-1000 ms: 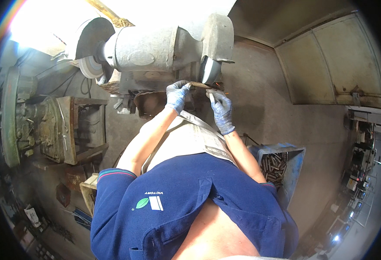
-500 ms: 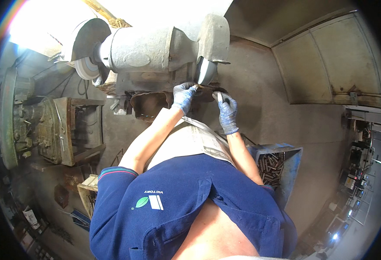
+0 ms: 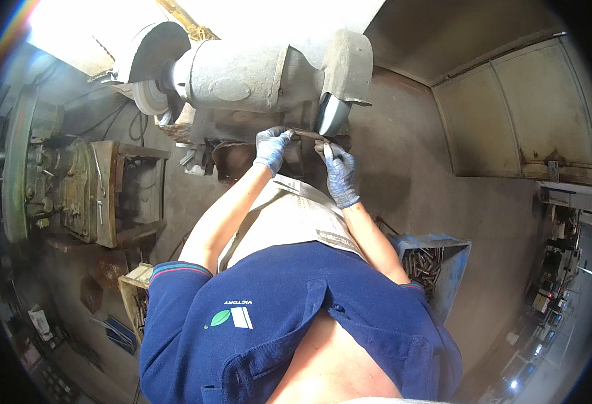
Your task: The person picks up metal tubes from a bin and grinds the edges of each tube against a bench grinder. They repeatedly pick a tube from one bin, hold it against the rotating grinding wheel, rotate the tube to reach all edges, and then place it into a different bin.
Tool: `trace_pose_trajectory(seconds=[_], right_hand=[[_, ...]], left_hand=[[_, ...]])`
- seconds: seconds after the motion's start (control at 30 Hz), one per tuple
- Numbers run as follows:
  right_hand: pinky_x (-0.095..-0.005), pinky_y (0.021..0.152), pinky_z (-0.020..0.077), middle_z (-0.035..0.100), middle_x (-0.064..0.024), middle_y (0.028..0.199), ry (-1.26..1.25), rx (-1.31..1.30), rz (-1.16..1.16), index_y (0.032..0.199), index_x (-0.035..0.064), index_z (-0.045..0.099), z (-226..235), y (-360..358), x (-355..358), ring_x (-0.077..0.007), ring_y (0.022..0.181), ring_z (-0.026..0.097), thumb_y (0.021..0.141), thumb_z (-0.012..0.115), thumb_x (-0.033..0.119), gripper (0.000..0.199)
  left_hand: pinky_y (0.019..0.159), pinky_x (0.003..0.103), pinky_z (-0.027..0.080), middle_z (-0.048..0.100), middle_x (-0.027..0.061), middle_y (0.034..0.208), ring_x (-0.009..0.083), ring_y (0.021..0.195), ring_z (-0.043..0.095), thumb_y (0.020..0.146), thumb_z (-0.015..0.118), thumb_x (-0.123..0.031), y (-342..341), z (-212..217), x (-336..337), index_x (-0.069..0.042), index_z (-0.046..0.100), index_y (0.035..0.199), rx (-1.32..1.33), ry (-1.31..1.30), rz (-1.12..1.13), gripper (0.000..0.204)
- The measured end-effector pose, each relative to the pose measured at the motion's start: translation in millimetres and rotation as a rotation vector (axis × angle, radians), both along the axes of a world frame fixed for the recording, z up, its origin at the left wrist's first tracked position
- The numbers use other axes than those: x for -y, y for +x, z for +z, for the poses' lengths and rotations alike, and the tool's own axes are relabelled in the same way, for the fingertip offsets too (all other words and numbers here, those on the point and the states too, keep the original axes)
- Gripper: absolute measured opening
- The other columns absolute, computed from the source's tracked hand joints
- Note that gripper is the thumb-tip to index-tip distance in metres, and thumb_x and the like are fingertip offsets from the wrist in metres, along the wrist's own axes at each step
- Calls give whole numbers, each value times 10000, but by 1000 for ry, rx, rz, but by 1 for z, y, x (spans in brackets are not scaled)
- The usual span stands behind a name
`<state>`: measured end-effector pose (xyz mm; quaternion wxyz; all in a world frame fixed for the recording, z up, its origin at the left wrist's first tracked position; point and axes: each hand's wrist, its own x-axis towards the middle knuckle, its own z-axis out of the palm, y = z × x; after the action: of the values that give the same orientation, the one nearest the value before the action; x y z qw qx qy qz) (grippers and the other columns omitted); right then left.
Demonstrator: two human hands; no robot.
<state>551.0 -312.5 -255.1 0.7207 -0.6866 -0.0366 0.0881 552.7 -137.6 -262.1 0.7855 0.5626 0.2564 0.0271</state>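
In front of me a short, dark metal rod [image 3: 307,135] spans my two gloved hands, just in front of the right grinding wheel [image 3: 334,116] of a bench grinder [image 3: 232,79]. Whether it touches the wheel I cannot tell. My left hand [image 3: 271,147], in a grey-blue work glove, is closed on the rod's left end. The right end lies between the thumb and fingers of my right hand [image 3: 340,176], gloved the same way. A metal guard [image 3: 350,64] covers the top of that wheel.
A blue crate [image 3: 461,259] holds several short metal pieces [image 3: 422,269] by my right elbow. Another pale wheel [image 3: 150,97] sits at the grinder's left end. Left stands a greasy machine [image 3: 77,188] on a frame, with a wooden box [image 3: 134,286] nearer me. A metal cabinet [image 3: 511,114] stands right.
My hands have shifted left relative to the wheel, and my right hand has come closer to my left. More of the rod shows between them. The whole view has shifted slightly.
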Motion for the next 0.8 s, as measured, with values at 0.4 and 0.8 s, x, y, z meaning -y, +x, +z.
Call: trace_pose_trajectory(seconds=[0.4,0.8], right_hand=[[-301,941,434,523,-131,1202,56,362,94,1069,-28,624,48,-29,8,-213,1104,525,821,596,10,252],[-335,973,415,510,-140,1223,-155,630,117,1100,-47,602,76,-34,26,-229,1099,523,835,587,86,298]], left_hand=[[692,212,480,669,47,857,67,747,581,819,634,-26,-50,40,-6,33,652,972,244,112,-58,165],[673,211,509,666,65,874,75,761,599,832,622,-20,-60,81,1,29,642,1014,353,229,-117,190]])
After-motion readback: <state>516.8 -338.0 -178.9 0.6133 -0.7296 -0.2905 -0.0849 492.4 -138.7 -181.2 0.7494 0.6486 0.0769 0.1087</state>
